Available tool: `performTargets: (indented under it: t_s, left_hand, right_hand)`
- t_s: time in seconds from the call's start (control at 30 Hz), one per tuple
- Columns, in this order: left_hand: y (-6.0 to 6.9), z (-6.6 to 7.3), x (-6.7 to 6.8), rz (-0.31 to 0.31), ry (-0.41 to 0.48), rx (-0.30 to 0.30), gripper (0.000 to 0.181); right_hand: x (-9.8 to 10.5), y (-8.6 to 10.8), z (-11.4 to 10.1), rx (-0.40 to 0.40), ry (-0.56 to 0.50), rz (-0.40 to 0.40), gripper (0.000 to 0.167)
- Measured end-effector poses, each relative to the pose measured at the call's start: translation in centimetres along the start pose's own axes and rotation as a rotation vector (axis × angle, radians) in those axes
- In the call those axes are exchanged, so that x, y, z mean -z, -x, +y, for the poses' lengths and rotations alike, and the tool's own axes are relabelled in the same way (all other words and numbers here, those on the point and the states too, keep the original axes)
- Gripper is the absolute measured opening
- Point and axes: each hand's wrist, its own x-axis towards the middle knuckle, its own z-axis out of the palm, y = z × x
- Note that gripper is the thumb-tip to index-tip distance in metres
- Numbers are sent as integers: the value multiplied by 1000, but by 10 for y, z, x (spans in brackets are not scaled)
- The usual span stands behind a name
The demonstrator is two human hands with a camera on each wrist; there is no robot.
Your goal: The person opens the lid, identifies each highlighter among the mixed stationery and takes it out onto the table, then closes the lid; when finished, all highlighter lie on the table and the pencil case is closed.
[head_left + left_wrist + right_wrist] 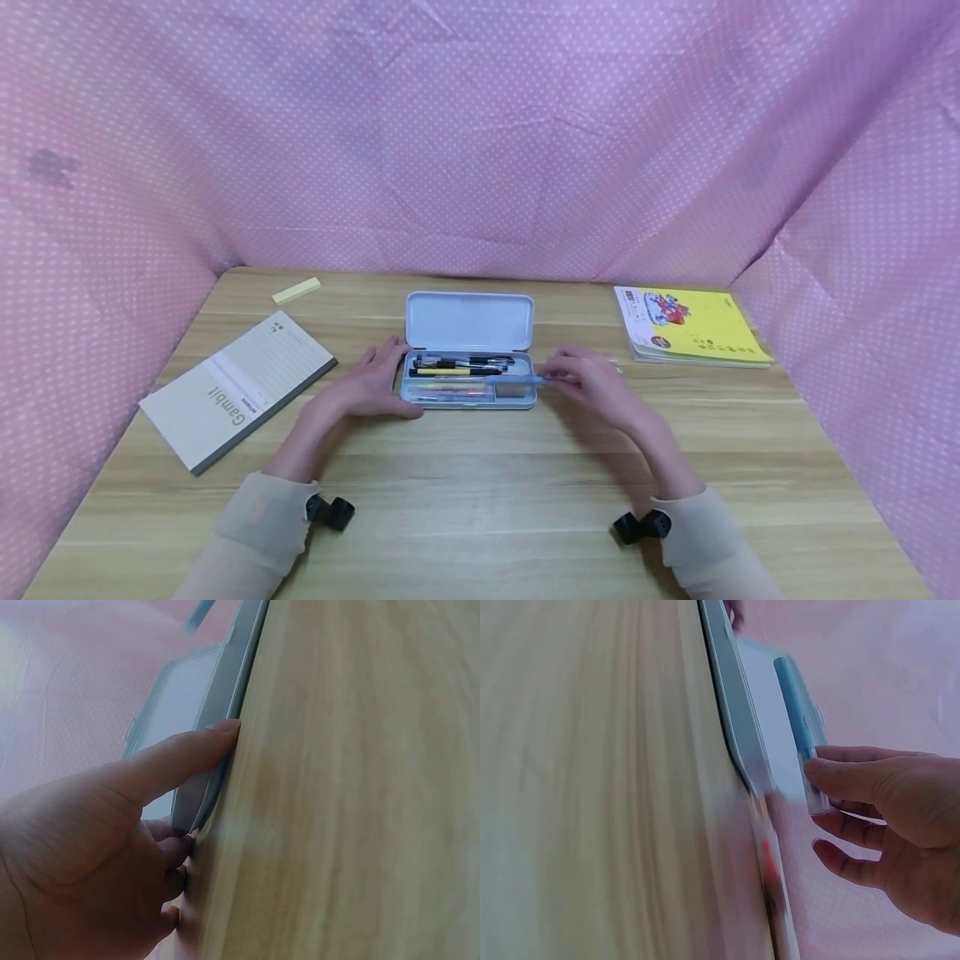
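A light blue pencil case (420,400) lies open on the table, its lid (469,322) tipped back and several pens (457,372) inside. My left hand (369,385) grips the case's left end; in the left wrist view the thumb of that hand (97,825) lies along the front wall. Between thumb and fingers my right hand (592,385) pinches a blue pen with a clear end, held over the case's right part. The right wrist view shows this pen (795,705) above the case (731,697), the hand (900,810) holding its clear end.
A Gambit notebook (232,392) lies at the left, with a pale yellow strip (296,291) behind it. Yellow booklets (705,325) are at the back right. Something small and pale (615,364) shows just behind my right hand. Pink dotted cloth (480,150) hangs around the table.
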Motion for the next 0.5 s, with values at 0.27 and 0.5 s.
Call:
performTargets:
  t_s: [0.27,0.5]
  left_hand:
    - [-2,0,0,-5,-5,11,110]
    - [-1,-2,-1,7,9,4,109]
  right_hand:
    - [21,29,29,-33,48,13,20]
    - [31,40,46,-26,150,4,19]
